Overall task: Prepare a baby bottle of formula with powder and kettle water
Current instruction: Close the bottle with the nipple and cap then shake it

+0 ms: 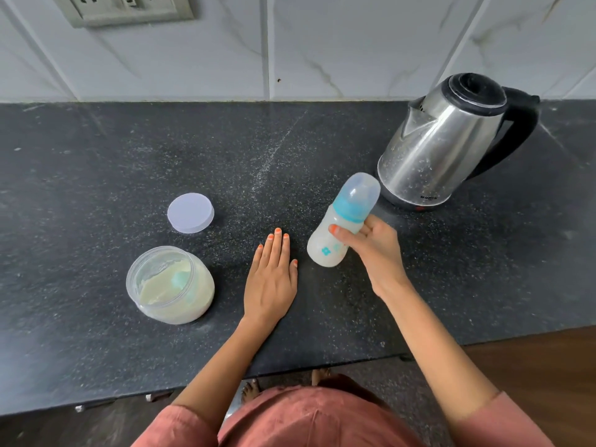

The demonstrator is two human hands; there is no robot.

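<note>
On a dark speckled kitchen bench [96, 156], a person's right hand [371, 250] holds a baby bottle [338, 230] just right of centre. The grip is closed, with thumb and fingers curled round the bottle's upper body below the teal collar [346, 209]. The bottle leans with its clear cap [361, 188] toward 1 o'clock. Whether its base touches the bench cannot be told. The left hand [271, 279] lies flat on the bench beside it at 9 o'clock, fingers straight and holding nothing.

The job looks close to done. The bottle's contents appear milky white, and collar and cap are both on, which suggests powder and water are already in. What is left, by this view, is probably mixing or a final check, then tidying up. The powder jar [171, 285] at 8 o'clock from the bottle stands open with a teal scoop [180, 280] in the powder. Its pale lid [190, 213] lies apart on the bench at 10 o'clock.

The steel kettle [451, 140] stands at 2 o'clock, lid shut and spout pointing left, near the bottle's cap. A wide swing of the bottle could knock it. A socket panel [125, 8] sits on the tiled wall [322, 43] at 11 o'clock.
</note>
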